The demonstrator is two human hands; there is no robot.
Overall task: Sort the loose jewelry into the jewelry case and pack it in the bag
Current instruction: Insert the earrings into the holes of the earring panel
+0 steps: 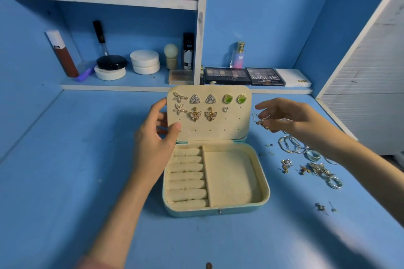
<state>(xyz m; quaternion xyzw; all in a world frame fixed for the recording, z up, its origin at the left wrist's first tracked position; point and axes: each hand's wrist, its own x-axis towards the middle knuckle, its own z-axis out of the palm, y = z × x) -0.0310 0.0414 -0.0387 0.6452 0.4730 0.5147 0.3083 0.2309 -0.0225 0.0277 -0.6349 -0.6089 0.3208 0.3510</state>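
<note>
Case [218, 211] is sitting open mid-tabletop [65, 181], with the left hand [155, 140] gripping the left edge of the lid [209, 134], thumb on the lining and fingers [162, 116] curled behind, holding it upright. Right hand [290, 118] is hovering just right of the lid, fingers [265, 105] half-curled and pinching a dangly earring [261, 122]. Loose jewelry [310, 159] is lying toward the tabletop's right edge, apart from the case.

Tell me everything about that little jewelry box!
The jewelry case lies open on the blue table, teal outside, cream and velvety inside. Its lid stands upright, with earrings pinned in two rows. The base has padded ring rolls on the left and an empty compartment on the right. The left hand holds the lid's left edge.
</note>
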